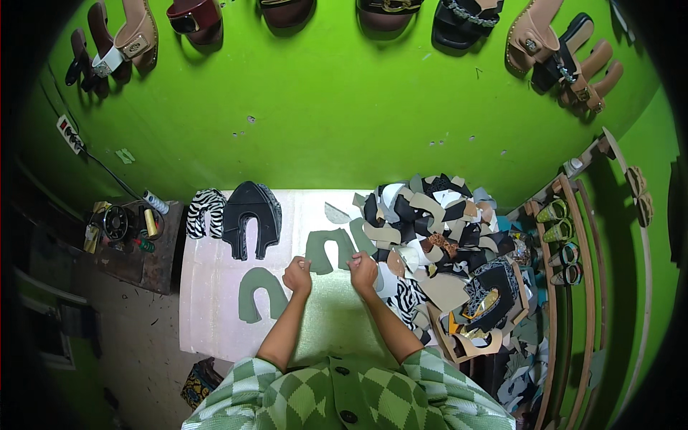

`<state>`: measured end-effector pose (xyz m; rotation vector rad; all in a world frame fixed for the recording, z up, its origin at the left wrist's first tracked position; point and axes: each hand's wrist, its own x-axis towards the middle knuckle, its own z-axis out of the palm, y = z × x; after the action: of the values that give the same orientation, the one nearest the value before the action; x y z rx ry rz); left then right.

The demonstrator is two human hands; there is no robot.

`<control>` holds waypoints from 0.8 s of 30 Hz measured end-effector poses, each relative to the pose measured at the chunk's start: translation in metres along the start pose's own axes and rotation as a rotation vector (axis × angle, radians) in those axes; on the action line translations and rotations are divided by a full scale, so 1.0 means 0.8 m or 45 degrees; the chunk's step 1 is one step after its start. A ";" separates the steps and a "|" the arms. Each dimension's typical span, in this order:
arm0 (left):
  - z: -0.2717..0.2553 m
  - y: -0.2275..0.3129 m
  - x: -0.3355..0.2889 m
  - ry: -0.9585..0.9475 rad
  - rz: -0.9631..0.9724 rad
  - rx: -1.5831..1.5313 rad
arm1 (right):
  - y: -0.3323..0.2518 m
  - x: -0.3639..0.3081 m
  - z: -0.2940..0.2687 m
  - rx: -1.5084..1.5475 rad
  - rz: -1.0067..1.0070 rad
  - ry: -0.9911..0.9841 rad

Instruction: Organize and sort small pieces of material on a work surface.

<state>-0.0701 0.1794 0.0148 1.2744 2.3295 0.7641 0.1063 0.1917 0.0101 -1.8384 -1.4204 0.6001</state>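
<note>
A green U-shaped shoe-upper piece (324,251) is held just above the white table, its curved end away from me. My left hand (297,276) is closed on the left leg of the U. The right leg is pinched in my right hand (363,271). To the left of my left hand, a second green U-shaped piece (250,295) lies flat on the table. Another green piece (362,235) shows by the scraps beyond my right hand. Farther left sit a stack of black U-shaped pieces (267,229) and a zebra-striped stack (206,197).
Mixed scraps (430,222) are heaped across the table's right side, around a wooden box (517,315). A small side table (136,269) with thread spools stands at the left. Sandals rest on a wooden rack (584,244) at the right, and more hang along the green wall (322,107).
</note>
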 end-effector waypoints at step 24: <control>0.022 0.000 -0.002 -0.175 0.180 -0.717 | 0.008 0.005 0.005 -0.345 0.130 -0.040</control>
<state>-0.0593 0.1830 0.0009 1.1881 1.7463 1.2258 0.1081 0.1962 0.0031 -2.1323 -1.4943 0.5086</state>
